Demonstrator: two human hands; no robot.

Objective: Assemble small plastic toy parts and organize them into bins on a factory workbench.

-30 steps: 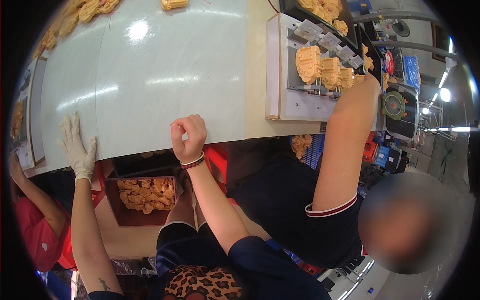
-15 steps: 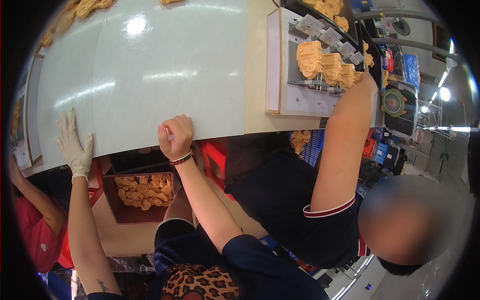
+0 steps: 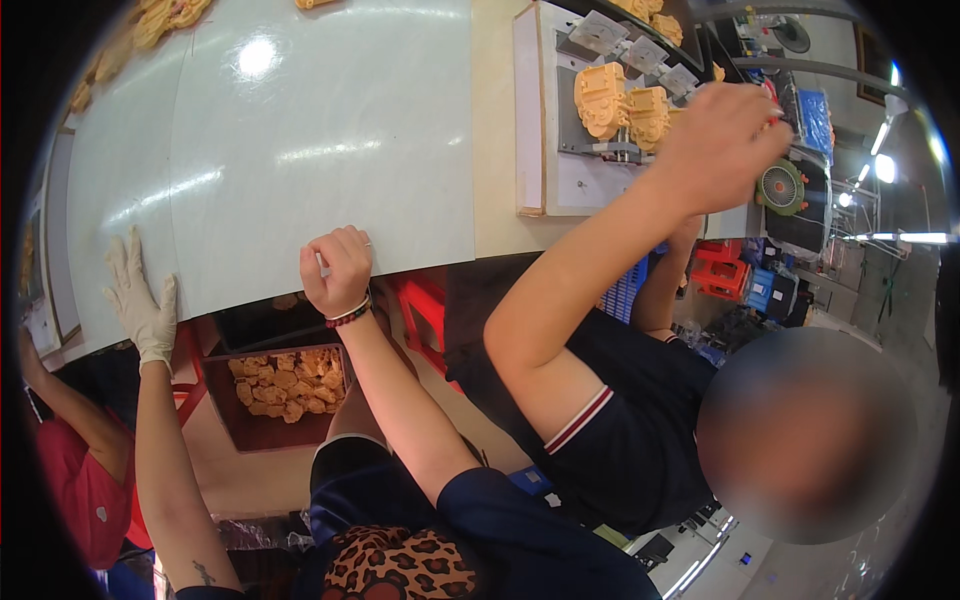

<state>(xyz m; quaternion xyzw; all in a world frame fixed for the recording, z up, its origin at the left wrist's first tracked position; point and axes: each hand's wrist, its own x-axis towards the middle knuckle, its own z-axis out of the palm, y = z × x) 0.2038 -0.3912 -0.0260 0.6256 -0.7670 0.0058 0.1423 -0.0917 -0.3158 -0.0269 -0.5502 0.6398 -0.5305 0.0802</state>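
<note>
Spreading from 9 to 12 o'clock, the white desk [image 3: 330, 110] is our largest thing, and the one our work rests on. At 4 o'clock sits a co-worker [image 3: 640, 440] in a dark shirt, whose near arm [image 3: 585, 250] brings the main change: half a second ago it reached to the far end of the fixture [image 3: 535, 130] at 1 o'clock, and now it is bent and lifted toward 2 o'clock, its end blurred. For us, that means the fixture's far end is hidden, while our own work is as it was.

At 8 o'clock, below the desk's front edge, we have a dark red bin [image 3: 280, 435]. Our gloved left hand [image 3: 143, 305] lies at 9 o'clock, fingers spread on the desk, gripping nothing. Our bare right hand [image 3: 337, 268], between 9 and 10 o'clock, is loosely clenched at the front edge, with no object showing in it; it has kept that curl.

Smaller again are the orange moulded parts: a heap [image 3: 290, 385] inside the bin, and two plainly visible fixture parts [image 3: 602, 105]. Smallest is the beaded bracelet [image 3: 348, 316] on our right wrist.
</note>
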